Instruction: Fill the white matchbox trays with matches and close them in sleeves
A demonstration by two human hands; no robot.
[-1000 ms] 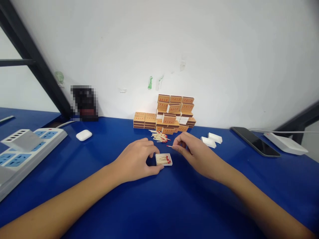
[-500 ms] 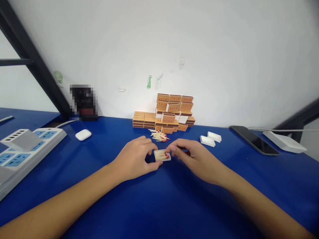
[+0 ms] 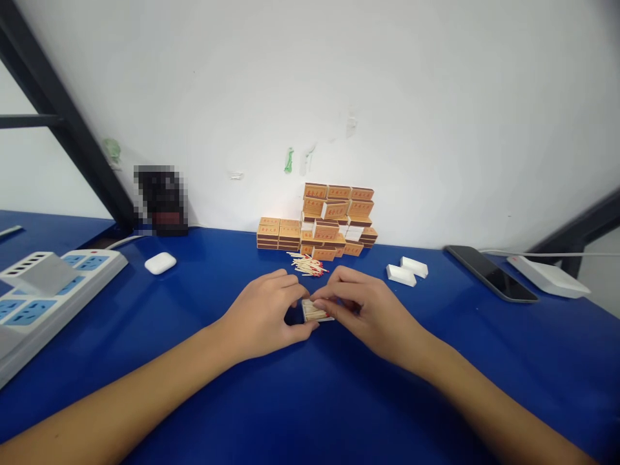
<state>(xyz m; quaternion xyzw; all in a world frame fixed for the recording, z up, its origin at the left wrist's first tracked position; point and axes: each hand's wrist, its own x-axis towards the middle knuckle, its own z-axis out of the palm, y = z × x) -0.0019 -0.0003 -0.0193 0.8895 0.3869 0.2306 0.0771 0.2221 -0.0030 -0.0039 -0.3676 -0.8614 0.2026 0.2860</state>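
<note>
A small white matchbox tray [image 3: 305,312] filled with matches [image 3: 316,314] lies on the blue table in front of me. My left hand [image 3: 271,314] grips the tray from its left side, thumb at the near edge and fingers at the far edge. Over the tray's right half reaches my right hand [image 3: 371,313], its thumb and index fingertips pinched together just above the matches. Whatever sits between those fingertips is too small to tell. The right hand covers most of the red match heads. Behind the tray lies a loose pile of matches [image 3: 309,265].
Matchboxes [image 3: 339,210] are stacked against the wall. To the right lie two white trays [image 3: 401,275], a phone [image 3: 489,273] and a white device with a cable [image 3: 547,276]. A white earbud case [image 3: 160,263] and a power strip [image 3: 97,263] occupy the left.
My right hand has moved left from the tray's right end to above the matches, its fingertips closing together. The left hand keeps its grip on the tray, which has shifted slightly nearer.
</note>
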